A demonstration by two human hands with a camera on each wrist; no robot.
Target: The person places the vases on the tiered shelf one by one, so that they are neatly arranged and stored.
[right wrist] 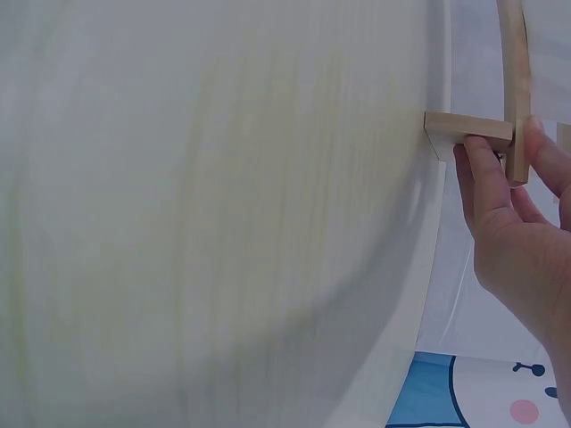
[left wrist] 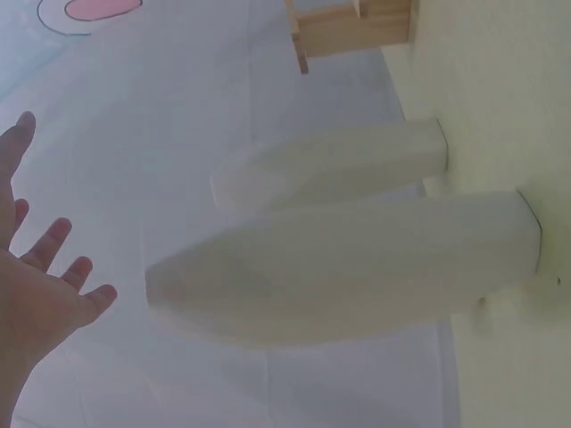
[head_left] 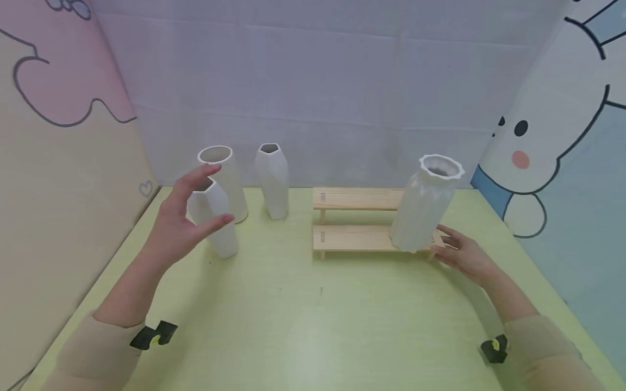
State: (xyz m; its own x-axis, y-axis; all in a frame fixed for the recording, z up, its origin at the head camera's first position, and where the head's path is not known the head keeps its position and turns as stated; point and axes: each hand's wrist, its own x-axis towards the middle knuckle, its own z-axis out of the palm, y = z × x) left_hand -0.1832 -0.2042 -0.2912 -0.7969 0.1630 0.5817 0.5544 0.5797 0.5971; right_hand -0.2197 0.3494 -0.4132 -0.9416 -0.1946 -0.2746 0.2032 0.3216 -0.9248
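On the green table point(head_left: 313, 320) stands a wooden shelf point(head_left: 354, 237), its lower tier bearing a fluted vase point(head_left: 420, 212) toward the right end. Left of the shelf are a round-mouthed vase point(head_left: 237, 187) and two faceted vases point(head_left: 274, 184). The right hand point(head_left: 464, 256) pinches the shelf's right end; the left hand point(head_left: 175, 225), thumb and fingers apart, hovers beside the nearer faceted vase point(head_left: 222, 239).
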